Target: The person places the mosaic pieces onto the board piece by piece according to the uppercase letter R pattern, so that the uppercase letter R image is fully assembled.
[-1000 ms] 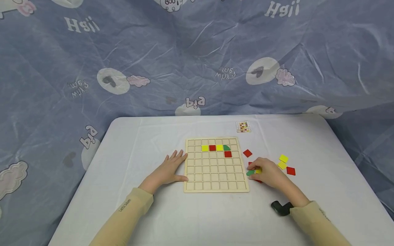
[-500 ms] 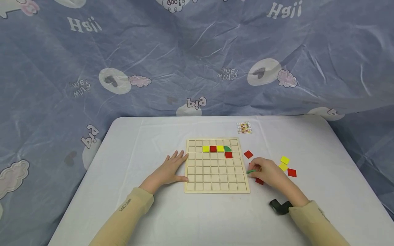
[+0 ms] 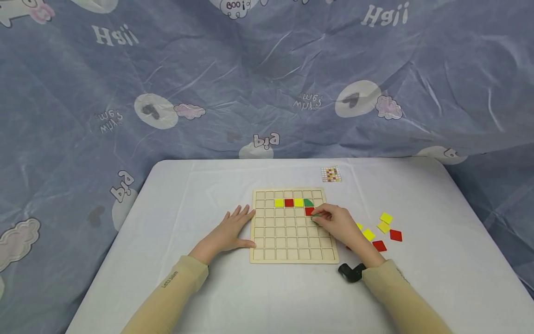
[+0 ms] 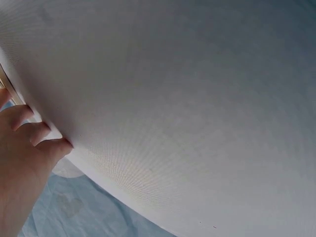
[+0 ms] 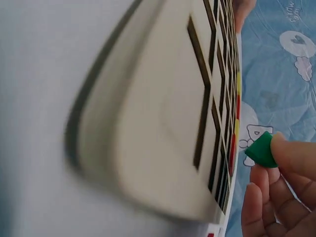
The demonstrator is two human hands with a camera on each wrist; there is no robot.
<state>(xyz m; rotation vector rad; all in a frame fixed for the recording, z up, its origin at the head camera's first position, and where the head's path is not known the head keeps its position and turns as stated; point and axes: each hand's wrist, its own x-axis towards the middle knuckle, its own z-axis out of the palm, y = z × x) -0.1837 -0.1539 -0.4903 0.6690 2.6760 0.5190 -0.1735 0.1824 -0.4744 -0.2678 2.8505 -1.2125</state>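
A pale wooden grid board lies on the white table. My left hand rests flat with spread fingers at its left edge, thumb on the rim. Over the board's right side, my right hand pinches a small green tile with a rounded edge between thumb and fingers. Its fingertips are close beside a red tile set in the grid. Above that red tile sits a green quarter-round tile. Left of it, in the same row, are two yellow tiles, one being this yellow tile, with a red one between.
Loose yellow tiles and red tiles lie right of the board, some partly hidden by the right hand and forearm. A small patterned card lies behind the board. A black device sits at the right wrist.
My right hand has picked the green tile up from the pile and carried it left and away from me, over the board. Loose tiles now show where it was. My left hand stays put.
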